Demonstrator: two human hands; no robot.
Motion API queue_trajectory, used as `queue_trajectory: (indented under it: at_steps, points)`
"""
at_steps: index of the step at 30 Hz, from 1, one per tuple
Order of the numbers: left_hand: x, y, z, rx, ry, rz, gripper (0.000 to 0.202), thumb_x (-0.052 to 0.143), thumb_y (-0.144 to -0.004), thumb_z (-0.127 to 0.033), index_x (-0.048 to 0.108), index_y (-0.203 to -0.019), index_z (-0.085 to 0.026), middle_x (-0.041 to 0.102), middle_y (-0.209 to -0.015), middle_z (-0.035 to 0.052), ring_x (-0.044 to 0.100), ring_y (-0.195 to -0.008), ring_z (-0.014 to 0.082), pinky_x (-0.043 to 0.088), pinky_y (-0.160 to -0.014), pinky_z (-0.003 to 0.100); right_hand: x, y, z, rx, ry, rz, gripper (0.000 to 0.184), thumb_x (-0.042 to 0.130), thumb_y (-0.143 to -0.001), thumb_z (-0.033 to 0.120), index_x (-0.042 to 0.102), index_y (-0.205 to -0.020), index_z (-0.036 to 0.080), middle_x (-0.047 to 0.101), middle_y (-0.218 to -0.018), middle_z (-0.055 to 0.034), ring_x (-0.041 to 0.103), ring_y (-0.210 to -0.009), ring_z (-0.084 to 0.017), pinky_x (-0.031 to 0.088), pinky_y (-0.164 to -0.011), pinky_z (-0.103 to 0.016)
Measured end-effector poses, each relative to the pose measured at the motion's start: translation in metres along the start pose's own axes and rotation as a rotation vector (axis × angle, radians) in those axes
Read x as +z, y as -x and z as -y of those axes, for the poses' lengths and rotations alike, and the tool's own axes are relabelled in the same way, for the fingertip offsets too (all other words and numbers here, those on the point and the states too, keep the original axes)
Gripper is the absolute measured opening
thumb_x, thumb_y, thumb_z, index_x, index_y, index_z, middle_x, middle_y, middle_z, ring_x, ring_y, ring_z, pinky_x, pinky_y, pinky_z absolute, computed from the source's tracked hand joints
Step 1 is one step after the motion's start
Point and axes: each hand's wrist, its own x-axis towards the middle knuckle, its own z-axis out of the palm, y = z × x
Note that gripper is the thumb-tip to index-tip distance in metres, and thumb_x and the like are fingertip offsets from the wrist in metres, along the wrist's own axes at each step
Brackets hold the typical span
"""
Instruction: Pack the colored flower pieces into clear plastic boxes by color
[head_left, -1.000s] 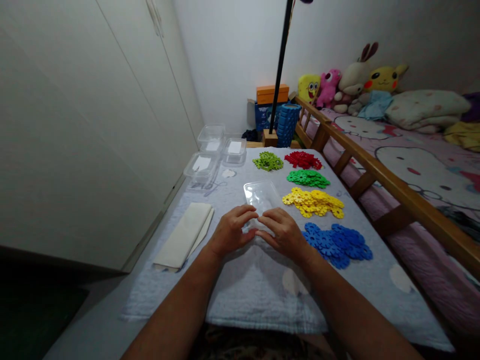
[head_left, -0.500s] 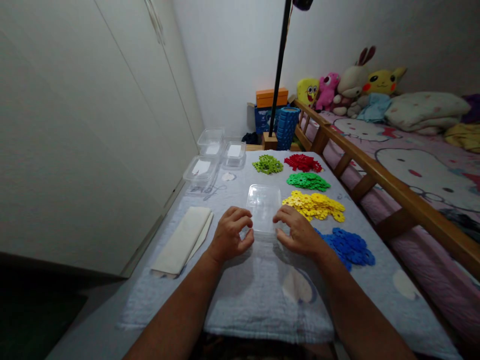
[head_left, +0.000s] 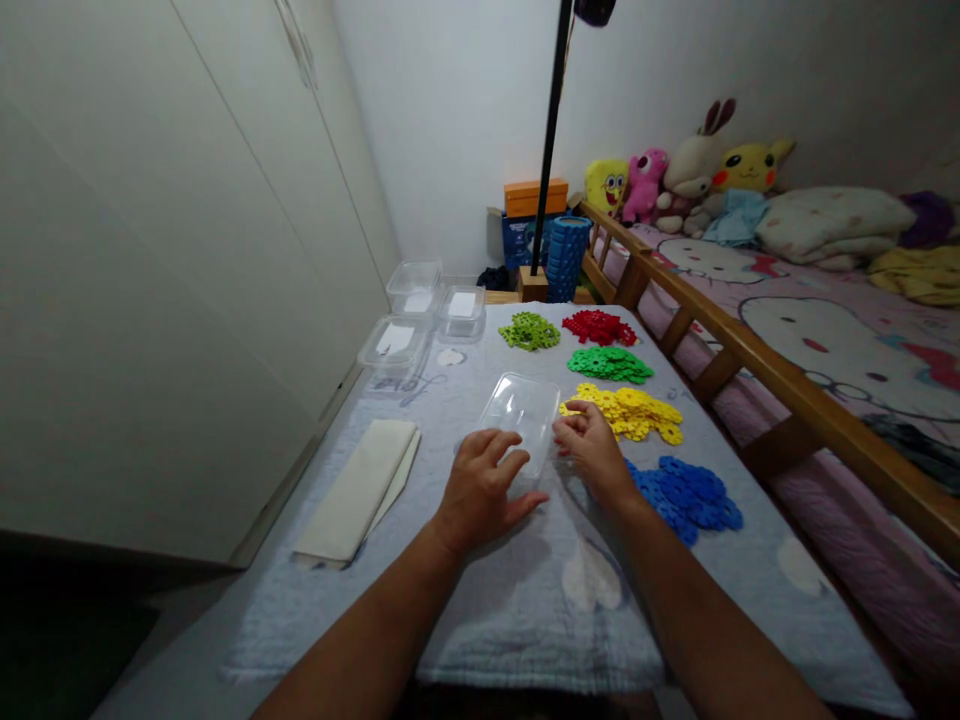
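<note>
A clear plastic container sits turned slightly askew on the cloth in front of me. My left hand is at its near left corner, thumb stretched out and fingers apart, the fingertips over the edge. At the right edge, my right hand has its fingers curled and pressed together on the container's side. The fingers partly hide the near rim. Just beyond my right hand lies a pile of yellow flower-shaped plastic pieces, and a blue pile is beside that wrist.
Light green, red and green pieces lie in piles farther back. Clear containers with white papers stand at the back left. A folded cream cloth is at left. The wooden bed rail borders the right side.
The container has turned from straight to askew. My left hand has shifted right and nearer, its thumb now stretched out; my right hand's fingers have drawn closer together. The view has shifted slightly.
</note>
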Motion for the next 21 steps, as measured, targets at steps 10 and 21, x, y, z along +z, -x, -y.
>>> queue_trajectory:
  at_steps: [10, 21]
  points:
    - [0.005, -0.004, -0.014, 0.028, -0.034, -0.006, 0.011, 0.060, -0.094, -0.028, 0.062, -0.087, -0.020, 0.069, -0.090, 0.0060, 0.060, -0.084, 0.0218, 0.049, -0.077, 0.038, 0.012, 0.006, 0.000, 0.368, -0.483, 0.121, 0.038, 0.087, -0.058, 0.029, 0.058, -0.081, 0.020, 0.060, -0.062, 0.0047, 0.055, -0.055, -0.009, 0.049, -0.049, -0.018]
    - [0.001, -0.004, -0.015, 0.105, -0.070, -0.077, 0.013, 0.056, -0.096, -0.018, 0.060, -0.084, -0.019, 0.069, -0.085, 0.0047, 0.060, -0.079, 0.0191, 0.051, -0.076, 0.034, 0.012, 0.008, 0.002, 0.360, -0.564, 0.219, 0.040, 0.090, -0.060, 0.037, 0.057, -0.075, 0.019, 0.059, -0.061, 0.0043, 0.056, -0.057, -0.008, 0.052, -0.055, -0.018]
